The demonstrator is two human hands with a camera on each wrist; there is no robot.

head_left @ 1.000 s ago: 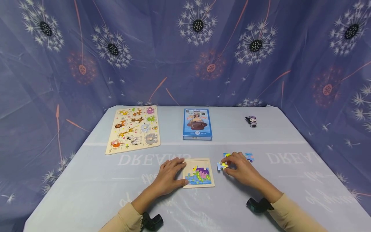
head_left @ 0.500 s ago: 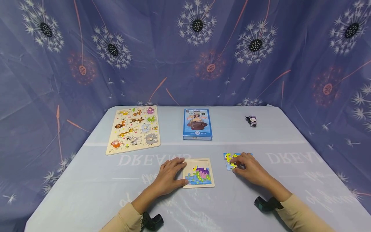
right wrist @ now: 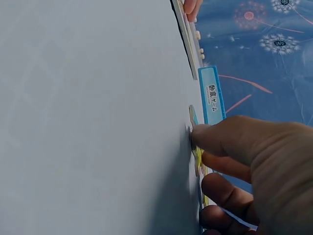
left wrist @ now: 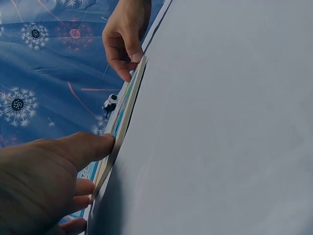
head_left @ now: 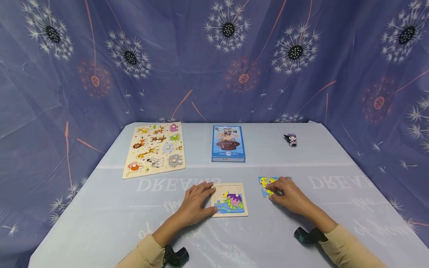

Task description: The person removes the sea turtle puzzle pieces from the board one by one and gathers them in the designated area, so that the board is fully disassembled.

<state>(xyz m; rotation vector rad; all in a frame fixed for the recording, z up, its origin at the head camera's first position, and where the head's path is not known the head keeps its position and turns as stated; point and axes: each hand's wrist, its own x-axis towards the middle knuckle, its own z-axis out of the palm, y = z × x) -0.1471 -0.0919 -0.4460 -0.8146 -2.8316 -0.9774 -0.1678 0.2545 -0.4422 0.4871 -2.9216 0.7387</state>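
My left hand (head_left: 197, 203) rests along the left side of a small square wooden puzzle tray (head_left: 246, 203), thumb by its near corner and fingertips by the far one. Interlocked jigsaw pieces (head_left: 232, 203) in purple, green and blue fill its lower and right part; bare wood shows at upper left. To the right of the tray, my right hand (head_left: 287, 195) pinches a blue-and-yellow jigsaw piece (head_left: 264, 193) between thumb and forefinger, low over the table. More loose pieces (head_left: 263, 180) lie just behind it, partly hidden by the hand.
A wooden animal peg puzzle (head_left: 157, 149) lies at the back left. Behind the tray is a blue card-game box (head_left: 228, 143). A small dark figurine (head_left: 291, 140) stands at the back right. Patterned cloth (head_left: 187, 56) hangs behind the table.
My right hand has moved right with the jigsaw piece, away from the tray and up to the loose pieces, then stayed nearly still. The left hand and tray have not moved.
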